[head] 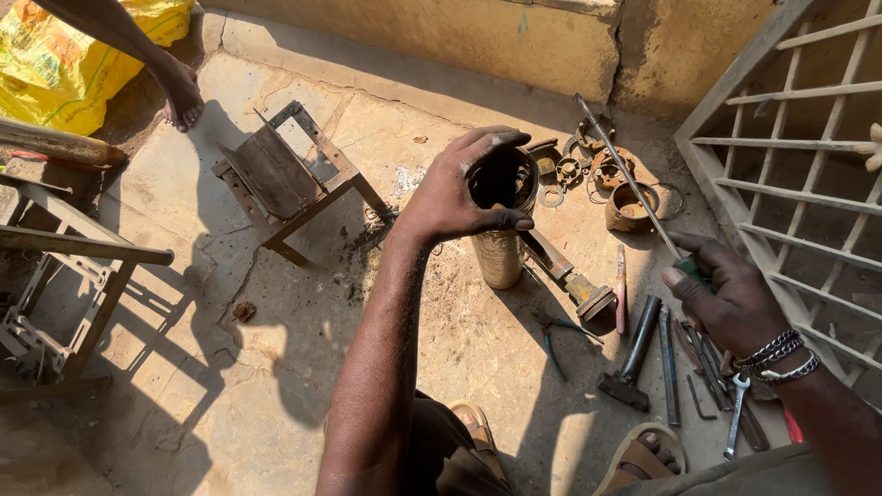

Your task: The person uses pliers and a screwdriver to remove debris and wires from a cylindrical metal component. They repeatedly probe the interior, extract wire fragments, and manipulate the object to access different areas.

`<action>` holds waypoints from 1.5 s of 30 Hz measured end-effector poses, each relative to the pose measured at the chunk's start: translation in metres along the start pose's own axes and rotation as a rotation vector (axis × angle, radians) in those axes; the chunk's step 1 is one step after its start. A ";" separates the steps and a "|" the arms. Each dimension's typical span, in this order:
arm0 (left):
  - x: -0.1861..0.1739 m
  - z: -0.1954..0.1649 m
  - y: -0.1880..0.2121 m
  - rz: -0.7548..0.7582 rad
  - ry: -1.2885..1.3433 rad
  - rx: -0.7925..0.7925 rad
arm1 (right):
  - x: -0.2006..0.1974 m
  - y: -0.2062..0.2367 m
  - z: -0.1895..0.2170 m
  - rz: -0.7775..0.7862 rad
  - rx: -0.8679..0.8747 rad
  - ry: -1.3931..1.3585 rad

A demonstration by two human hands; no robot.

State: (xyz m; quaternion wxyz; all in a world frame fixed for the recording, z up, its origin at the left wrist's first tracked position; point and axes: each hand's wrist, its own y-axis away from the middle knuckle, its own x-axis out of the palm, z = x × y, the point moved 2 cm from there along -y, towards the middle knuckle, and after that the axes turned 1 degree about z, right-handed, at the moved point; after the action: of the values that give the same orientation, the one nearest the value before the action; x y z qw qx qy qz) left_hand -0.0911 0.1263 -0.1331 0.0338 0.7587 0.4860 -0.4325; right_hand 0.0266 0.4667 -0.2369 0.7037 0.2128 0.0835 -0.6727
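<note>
My left hand [464, 188] grips the top rim of an upright brass-coloured metal cylinder [499, 248] that stands on the stone floor; its open top looks dark inside. My right hand [726, 298], with metal bracelets at the wrist, holds a long screwdriver [629, 179] by its green handle, the thin shaft slanting up and left, apart from the cylinder. A shaft with a flanged end [574, 280] lies on the floor just right of the cylinder.
A hammer [632, 354], pliers [556, 335], spanners [735, 413] and other tools lie by my sandalled feet. Rusty rings and round parts [606, 174] sit beyond. A metal bracket [285, 174] stands left, another person's foot [179, 96] by a yellow sack [69, 64], a metal grille [799, 156] right.
</note>
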 end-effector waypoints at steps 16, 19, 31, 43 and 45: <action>0.094 -0.017 -0.006 -0.503 -0.457 -0.146 | -0.046 0.026 -0.004 0.076 0.047 -0.026; 0.118 -0.041 -0.008 -0.504 -0.595 -0.256 | -0.060 0.034 -0.007 0.050 0.007 -0.037; 0.100 -0.051 -0.018 0.004 -0.579 -0.295 | -0.086 0.055 -0.027 0.120 -0.175 0.449; 0.111 -0.049 -0.042 -0.099 -0.368 -0.625 | -0.052 0.030 -0.079 0.315 0.035 0.824; 0.090 -0.022 -0.038 -0.098 -0.109 -0.603 | -0.040 0.004 -0.109 0.362 0.097 0.819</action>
State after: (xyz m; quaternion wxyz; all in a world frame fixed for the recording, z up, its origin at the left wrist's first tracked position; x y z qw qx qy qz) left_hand -0.0927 0.2208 -0.1669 0.2627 0.6657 0.6259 -0.3100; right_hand 0.0453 0.5486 -0.3178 0.7081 0.5056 0.2849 -0.4022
